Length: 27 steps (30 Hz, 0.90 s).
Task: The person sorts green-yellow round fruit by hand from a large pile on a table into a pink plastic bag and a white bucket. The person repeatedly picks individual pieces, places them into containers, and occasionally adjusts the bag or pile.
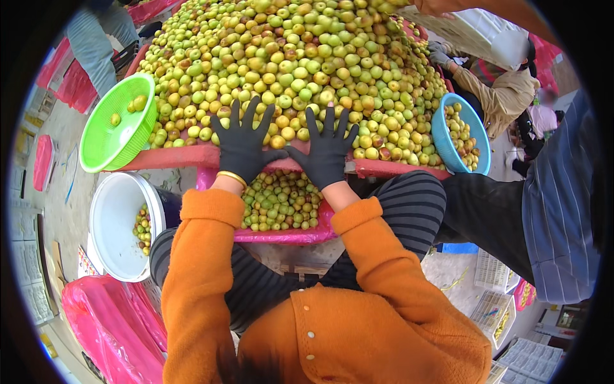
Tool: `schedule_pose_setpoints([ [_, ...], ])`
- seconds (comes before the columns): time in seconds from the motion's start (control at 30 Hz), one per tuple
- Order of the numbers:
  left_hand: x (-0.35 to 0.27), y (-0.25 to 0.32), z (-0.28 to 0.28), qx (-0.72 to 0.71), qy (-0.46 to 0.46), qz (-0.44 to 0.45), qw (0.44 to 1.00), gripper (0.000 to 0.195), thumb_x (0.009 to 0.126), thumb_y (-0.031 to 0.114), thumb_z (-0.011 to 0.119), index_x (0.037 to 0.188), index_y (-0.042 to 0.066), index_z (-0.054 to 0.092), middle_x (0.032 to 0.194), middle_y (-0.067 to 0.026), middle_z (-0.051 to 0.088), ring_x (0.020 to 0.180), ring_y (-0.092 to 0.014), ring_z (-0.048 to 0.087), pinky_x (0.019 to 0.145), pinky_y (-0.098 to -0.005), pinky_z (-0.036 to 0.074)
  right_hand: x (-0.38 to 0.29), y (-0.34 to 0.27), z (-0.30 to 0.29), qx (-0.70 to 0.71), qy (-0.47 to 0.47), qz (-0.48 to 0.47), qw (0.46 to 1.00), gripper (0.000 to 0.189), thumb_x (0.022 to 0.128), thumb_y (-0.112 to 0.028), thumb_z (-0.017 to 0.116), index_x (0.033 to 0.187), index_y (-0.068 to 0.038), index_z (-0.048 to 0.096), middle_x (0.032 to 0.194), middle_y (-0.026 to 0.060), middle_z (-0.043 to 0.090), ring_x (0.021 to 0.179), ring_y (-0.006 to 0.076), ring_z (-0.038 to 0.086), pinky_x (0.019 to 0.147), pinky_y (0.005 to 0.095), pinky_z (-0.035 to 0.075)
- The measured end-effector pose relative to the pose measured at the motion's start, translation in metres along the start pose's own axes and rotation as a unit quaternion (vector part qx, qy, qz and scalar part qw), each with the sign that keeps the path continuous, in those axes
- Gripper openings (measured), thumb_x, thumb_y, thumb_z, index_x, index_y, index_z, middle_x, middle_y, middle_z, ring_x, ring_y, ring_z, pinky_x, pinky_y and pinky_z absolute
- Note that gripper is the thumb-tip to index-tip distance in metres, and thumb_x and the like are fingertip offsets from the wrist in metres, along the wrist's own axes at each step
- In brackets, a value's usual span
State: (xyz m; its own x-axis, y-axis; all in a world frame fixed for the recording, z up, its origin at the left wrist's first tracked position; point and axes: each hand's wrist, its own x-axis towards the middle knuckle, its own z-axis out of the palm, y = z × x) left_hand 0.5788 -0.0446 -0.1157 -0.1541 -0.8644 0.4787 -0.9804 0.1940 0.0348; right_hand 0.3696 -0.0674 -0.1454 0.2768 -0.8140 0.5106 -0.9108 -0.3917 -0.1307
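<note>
A large heap of small round green and reddish-brown fruits, apparently jujubes (307, 62), covers the table in front of me. My left hand (245, 139), in a black glove, lies palm down at the heap's near edge with fingers spread. Beside it my right hand (327, 146) rests the same way, its glove leaving one fingertip bare. The two thumbs come close together over the red padded table edge (168, 157). Neither hand grips a fruit. Below my wrists, a pink-lined container (288, 236) holds more of the fruits.
A green plastic basket (115, 139) with a few fruits sits left; a blue basket (439, 127) of fruits sits right. At my left knee stands a white bucket (115, 225). Another person's striped garment (559, 216) is close at right. An arm (499, 14) reaches over a white crate (472, 29).
</note>
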Motion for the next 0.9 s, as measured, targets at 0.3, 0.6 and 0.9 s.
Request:
schedule_pose_setpoints([
  [0.3,0.008,0.002,0.005,-0.011,0.011,0.011,1.0,0.1,0.069,0.077,0.072,0.153,0.031,0.045,0.161,-0.0056,0.036,0.147,-0.041,0.032,0.109,-0.0789,0.013,0.004,-0.002,-0.005,0.032,0.015,-0.001,0.999,0.085,0.082,-0.062,0.07,0.155,-0.028,0.043,0.164,0.0194,0.026,0.151,0.0519,0.013,0.113,0.0777,0.006],
  [0.6,0.008,0.005,0.007,0.003,0.0,0.024,1.0,0.1,0.072,0.074,0.072,0.156,0.031,0.041,0.16,-0.0057,0.037,0.148,-0.038,0.032,0.109,-0.0797,0.016,0.002,-0.001,-0.004,0.028,0.019,-0.004,0.999,0.084,0.083,-0.058,0.071,0.155,-0.025,0.043,0.163,0.0174,0.028,0.151,0.0509,0.015,0.113,0.0774,0.007],
  [0.9,0.005,0.004,0.012,-0.002,-0.019,0.027,0.999,0.095,0.076,0.073,0.068,0.156,0.03,0.04,0.159,-0.0074,0.039,0.148,-0.037,0.034,0.111,-0.0789,0.015,0.0,-0.007,-0.001,0.015,-0.012,0.002,1.0,0.082,0.085,-0.057,0.07,0.155,-0.023,0.043,0.163,0.0146,0.03,0.152,0.0473,0.016,0.114,0.0766,0.007],
])
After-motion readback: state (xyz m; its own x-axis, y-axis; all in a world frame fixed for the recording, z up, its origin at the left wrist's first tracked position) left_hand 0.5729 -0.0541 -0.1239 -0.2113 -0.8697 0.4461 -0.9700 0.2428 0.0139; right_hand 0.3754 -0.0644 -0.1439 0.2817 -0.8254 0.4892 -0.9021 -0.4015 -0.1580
